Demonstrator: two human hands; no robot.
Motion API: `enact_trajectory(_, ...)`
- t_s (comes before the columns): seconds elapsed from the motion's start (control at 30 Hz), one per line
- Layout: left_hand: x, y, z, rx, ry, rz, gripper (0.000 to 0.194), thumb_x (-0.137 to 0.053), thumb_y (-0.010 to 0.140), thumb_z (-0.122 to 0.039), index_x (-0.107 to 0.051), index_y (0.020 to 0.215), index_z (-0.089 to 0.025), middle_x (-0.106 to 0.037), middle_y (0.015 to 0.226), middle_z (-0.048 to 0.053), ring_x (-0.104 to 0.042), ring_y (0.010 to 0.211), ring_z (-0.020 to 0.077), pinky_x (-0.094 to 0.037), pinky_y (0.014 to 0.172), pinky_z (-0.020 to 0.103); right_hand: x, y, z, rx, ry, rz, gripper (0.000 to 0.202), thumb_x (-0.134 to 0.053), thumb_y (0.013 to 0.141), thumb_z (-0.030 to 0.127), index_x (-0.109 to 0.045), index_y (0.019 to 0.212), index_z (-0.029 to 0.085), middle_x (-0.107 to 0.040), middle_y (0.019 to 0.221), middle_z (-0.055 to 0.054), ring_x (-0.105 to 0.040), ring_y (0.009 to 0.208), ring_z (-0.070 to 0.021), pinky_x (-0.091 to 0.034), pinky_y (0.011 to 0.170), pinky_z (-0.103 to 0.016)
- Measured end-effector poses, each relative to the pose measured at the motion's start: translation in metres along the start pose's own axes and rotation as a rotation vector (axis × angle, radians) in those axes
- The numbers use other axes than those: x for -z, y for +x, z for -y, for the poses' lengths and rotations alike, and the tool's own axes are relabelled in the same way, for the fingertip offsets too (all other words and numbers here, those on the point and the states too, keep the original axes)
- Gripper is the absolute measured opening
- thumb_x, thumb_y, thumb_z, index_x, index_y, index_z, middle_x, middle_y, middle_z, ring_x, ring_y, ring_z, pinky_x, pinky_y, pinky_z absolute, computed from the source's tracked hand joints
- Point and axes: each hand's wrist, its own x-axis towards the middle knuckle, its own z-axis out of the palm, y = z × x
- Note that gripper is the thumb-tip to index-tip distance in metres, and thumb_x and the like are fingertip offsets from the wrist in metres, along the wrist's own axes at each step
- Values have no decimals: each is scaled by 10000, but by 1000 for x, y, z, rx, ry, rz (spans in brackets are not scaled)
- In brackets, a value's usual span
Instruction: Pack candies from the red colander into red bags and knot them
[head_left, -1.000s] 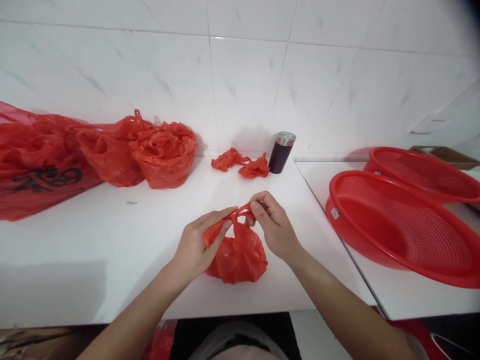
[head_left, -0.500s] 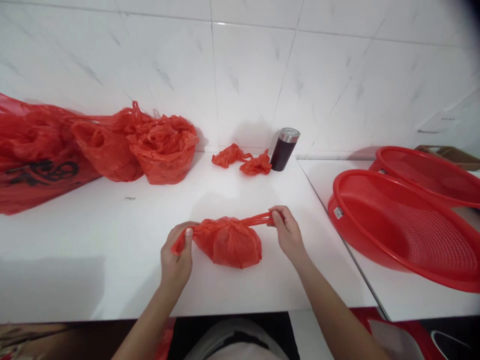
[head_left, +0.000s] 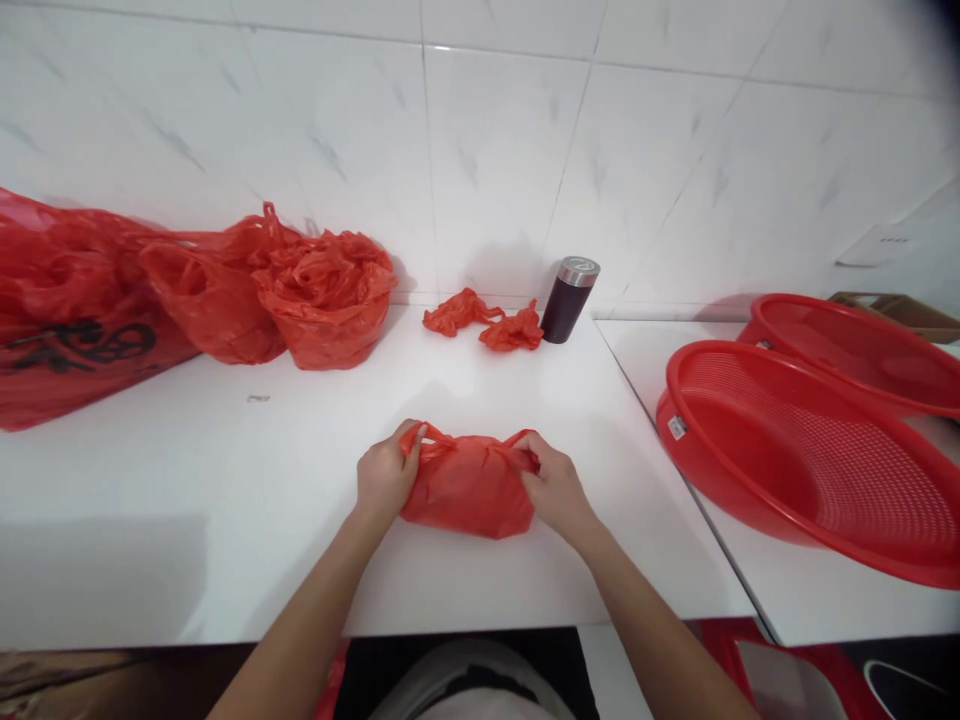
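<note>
A filled red plastic bag [head_left: 471,490] rests on the white table in front of me, its top gathered between my two hands. My left hand [head_left: 388,470] pinches a loop of the bag at its upper left corner. At the upper right corner, my right hand [head_left: 553,485] has its fingers closed on the other side of the bag's top. What lies inside the bag is hidden by the plastic.
Several red plastic bags [head_left: 330,310] stand at the back left. Two small crumpled red bags [head_left: 514,328] lie by a dark tumbler [head_left: 568,300] with a silver lid near the tiled wall. Red perforated baskets [head_left: 750,450] lean on the adjoining table at right.
My hands have come closer together over the bag. The stretched handle at right is no longer drawn out, and the bag's top has spread wider and flatter.
</note>
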Motion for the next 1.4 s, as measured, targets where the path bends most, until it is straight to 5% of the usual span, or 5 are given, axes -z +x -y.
enact_trajectory(0.4, -27, 22, 11, -154, 251, 49, 317, -392, 896, -198, -683, 1011, -249, -741, 773, 29, -630, 668, 212, -390, 806, 355, -21, 15, -36, 26, -329, -29, 226, -444, 789, 116, -559, 943, 234, -626, 864, -18, -551, 782, -190, -372, 681, -273)
enact_trajectory(0.77, -35, 27, 18, -172, 324, -54, 339, -354, 952, -286, -681, 1013, -219, -719, 945, 91, -605, 945, 280, -254, 1010, 473, -26, 17, -45, 32, -438, -72, 161, -479, 867, 255, -597, 970, 221, -593, 803, -46, -509, 720, -193, -328, 637, -271)
enact_trajectory(0.97, -23, 27, 30, -8, 287, -90, 379, -318, 958, -334, -674, 1015, -219, -722, 993, 96, -605, 966, 290, -301, 956, 471, -12, 15, -46, -85, -278, -142, 409, -558, 835, 456, -368, 575, 204, -379, 526, 44, -347, 507, -117, -263, 509, -244)
enact_trajectory(1.3, 1, 31, 36, 189, 151, 5, 371, -379, 915, -407, -685, 834, -213, -726, 730, 81, -664, 822, 286, -422, 853, 460, -1, 17, -48, -167, 38, -212, 492, -568, 816, 489, -233, 589, 209, -249, 558, 57, -255, 539, -98, -236, 480, -224)
enact_trajectory(1.4, 15, 29, 20, 161, 139, -48, 264, -481, 867, -342, -659, 1012, -212, -720, 897, 89, -656, 860, 274, -440, 856, 457, -4, 14, -49, -158, 96, -227, 469, -573, 820, 470, -260, 592, 204, -268, 567, 58, -262, 553, -100, -232, 503, -227)
